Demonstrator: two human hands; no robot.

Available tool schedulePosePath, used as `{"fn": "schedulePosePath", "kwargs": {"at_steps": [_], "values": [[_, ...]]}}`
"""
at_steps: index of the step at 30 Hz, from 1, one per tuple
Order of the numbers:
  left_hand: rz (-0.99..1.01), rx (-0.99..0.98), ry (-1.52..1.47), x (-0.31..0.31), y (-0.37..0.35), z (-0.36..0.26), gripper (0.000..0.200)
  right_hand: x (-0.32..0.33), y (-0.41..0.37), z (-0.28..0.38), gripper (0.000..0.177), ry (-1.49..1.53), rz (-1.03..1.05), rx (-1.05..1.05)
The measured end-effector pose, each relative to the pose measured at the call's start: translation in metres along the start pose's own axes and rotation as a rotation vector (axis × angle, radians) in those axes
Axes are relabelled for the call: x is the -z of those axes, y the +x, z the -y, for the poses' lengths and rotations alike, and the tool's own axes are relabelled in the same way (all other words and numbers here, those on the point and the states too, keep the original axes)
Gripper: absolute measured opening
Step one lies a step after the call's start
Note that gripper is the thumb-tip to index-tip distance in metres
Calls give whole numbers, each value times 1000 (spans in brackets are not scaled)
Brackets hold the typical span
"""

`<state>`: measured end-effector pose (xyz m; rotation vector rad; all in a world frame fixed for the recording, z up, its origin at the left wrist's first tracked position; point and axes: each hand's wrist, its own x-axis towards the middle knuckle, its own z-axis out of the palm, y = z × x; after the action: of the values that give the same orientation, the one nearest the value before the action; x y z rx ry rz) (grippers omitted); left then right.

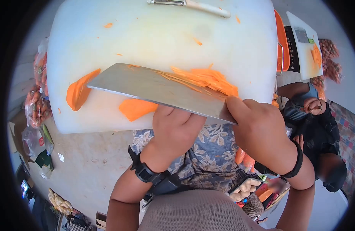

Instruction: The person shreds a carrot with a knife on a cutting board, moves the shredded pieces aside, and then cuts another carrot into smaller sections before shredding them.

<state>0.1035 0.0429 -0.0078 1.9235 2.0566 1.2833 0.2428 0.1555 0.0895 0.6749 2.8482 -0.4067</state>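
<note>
A wide cleaver [154, 86] lies tilted across the near part of the white cutting board [158, 38]. My right hand [258, 125] is closed round its handle end. My left hand [173, 129] has its fingers curled under the blade's near edge; what they hold, if anything, is hidden. Thin carrot strips [212, 81] are heaped beyond the blade, and some stick to it. One carrot slice [80, 90] lies left of the blade tip, and another carrot piece [136, 109] is beside my left hand.
A peeler [208, 8] lies at the board's far edge. Bagged carrots [38, 106] stand at left. On the right are an orange tray [282, 42], another board [303, 57] with a knife and carrot, and a seated person [319, 127] in dark clothes.
</note>
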Motion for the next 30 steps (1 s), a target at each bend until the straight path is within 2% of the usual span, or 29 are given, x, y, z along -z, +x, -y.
{"fn": "schedulePosePath", "kwargs": {"at_steps": [4, 6, 7, 13, 15, 19, 20, 22, 23, 25, 30], "values": [[-10, 57, -25, 0, 0, 0, 28, 22, -31, -3, 15, 13, 39, -48], [-6, 57, -78, 0, 0, 1, 27, 28, -46, -4, 24, -46, 74, -115], [-5, 59, -80, 0, 1, 1, 27, 27, -52, -4, 36, -16, 51, -146], [-8, 83, -140, 6, 3, 0, 28, 38, -60, -9, 50, -40, 145, -139], [88, 278, -317, 10, 1, -2, 25, 35, -57, -9, 53, -43, 153, -138], [96, 308, -370, 8, -14, 0, 29, 36, -53, -7, 59, -77, 200, -149], [79, 298, -370, 8, -14, 0, 29, 33, -51, -7, 59, -73, 202, -146], [64, 287, -370, 8, -11, 0, 29, 25, -49, -6, 44, -56, 125, -128], [75, 203, -284, 9, -8, 2, 27, 19, -41, -5, 44, -55, 124, -132], [88, 89, -196, 10, -1, 1, 25, 4, -16, -6, 22, -40, 85, -41], [-5, 29, -14, 5, 3, -1, 30, -5, -3, 4, 14, -13, -44, -9]]}}
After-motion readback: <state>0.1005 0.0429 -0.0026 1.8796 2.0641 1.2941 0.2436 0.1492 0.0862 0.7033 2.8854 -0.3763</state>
